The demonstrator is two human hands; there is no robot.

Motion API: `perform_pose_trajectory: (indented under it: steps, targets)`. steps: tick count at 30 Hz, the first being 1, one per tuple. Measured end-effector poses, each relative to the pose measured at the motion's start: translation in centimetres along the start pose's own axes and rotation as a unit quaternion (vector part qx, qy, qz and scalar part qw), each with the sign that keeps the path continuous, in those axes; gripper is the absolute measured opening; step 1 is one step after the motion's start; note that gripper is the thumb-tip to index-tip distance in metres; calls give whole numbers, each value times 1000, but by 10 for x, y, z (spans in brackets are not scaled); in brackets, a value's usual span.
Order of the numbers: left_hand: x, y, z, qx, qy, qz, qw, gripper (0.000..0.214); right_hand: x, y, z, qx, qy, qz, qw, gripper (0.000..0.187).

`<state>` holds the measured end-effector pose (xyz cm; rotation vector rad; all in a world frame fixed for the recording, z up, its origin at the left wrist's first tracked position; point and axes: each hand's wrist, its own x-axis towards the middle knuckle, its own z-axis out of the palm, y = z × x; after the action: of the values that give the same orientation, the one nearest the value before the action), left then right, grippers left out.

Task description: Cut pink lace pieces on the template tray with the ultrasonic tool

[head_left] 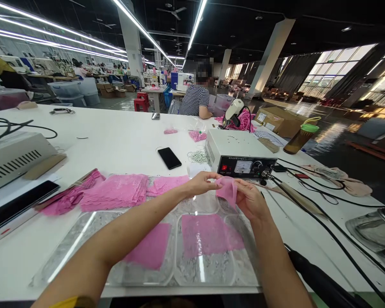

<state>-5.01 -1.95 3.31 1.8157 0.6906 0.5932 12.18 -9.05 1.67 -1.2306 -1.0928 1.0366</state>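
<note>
Both my hands hold one small pink fabric piece (227, 189) above a clear plastic sheet (93, 222) on the white table (115, 137). My left hand (202, 183) pinches its left edge. My right hand (250, 199) grips its right side with curled fingers. Under the sheet lie two flat pink fabric squares (208, 234). A pile of pink lace pieces (115, 191) sits to the left of my hands.
A white control box (240, 156) with a dial stands just beyond my hands, cables running right. A black phone (169, 158) lies nearby. Another grey machine (16, 158) is at left. A person in a striped shirt (195, 100) sits across. A brown bottle (300, 137) stands right.
</note>
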Motion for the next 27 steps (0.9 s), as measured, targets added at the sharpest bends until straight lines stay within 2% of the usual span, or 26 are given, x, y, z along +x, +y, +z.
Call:
perform_pose_trajectory:
  steps: [3,7,13,17,20,23,27]
  targets:
    - [-23,7,-11,-21,-15,-21,999,26,-8,-6,10,21,-40,24,999,37]
    - [-41,13,-18,-21,5,-33,999,26,-15,-10,23,15,-52,26,998,35]
    - [-44,30,-16,31,106,-34,993,20,-27,-12,34,-73,-31,-40,996,29]
    - [-54,36,-11,14,164,-85,983,18,-38,-7,41,-137,-6,-79,987,25]
    - [-73,28,0,-52,146,-165,974,34,-48,-1,51,-166,-2,-104,981,19]
    - [-92,12,14,-143,110,-225,958,50,-60,5,64,-174,-46,-112,977,12]
    - [-107,-12,22,-213,158,-239,934,48,-62,12,64,-147,-110,-81,980,9]
